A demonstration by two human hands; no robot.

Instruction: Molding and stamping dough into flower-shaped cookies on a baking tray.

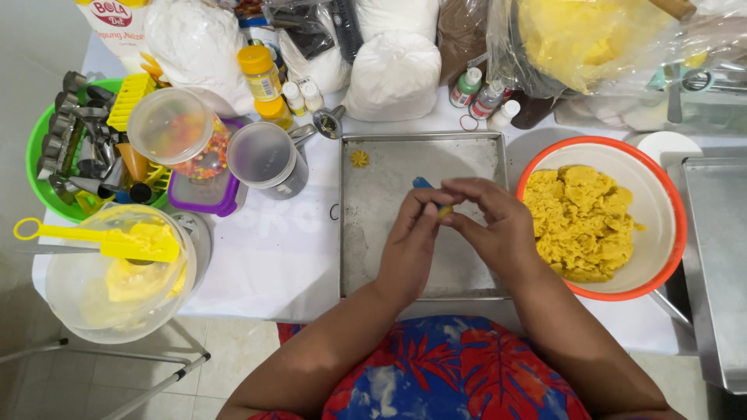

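Observation:
Both my hands meet over a grey metal baking tray (389, 152). My left hand (410, 245) and my right hand (492, 222) pinch a small blue tool (422, 183) with a bit of yellow dough (444, 210) between the fingertips. One small flower-shaped yellow dough piece (359, 159) lies at the tray's far left corner. To the right of the tray stands an orange-rimmed white bowl (669, 233) with a heap of yellow dough (580, 222) in it.
A clear bowl (70, 299) with a yellow spatula (117, 243) sits at left, a green basket (35, 167) of metal cutters behind it. Jars, small bottles and white bags line the far edge. A second metal tray (716, 264) lies at right.

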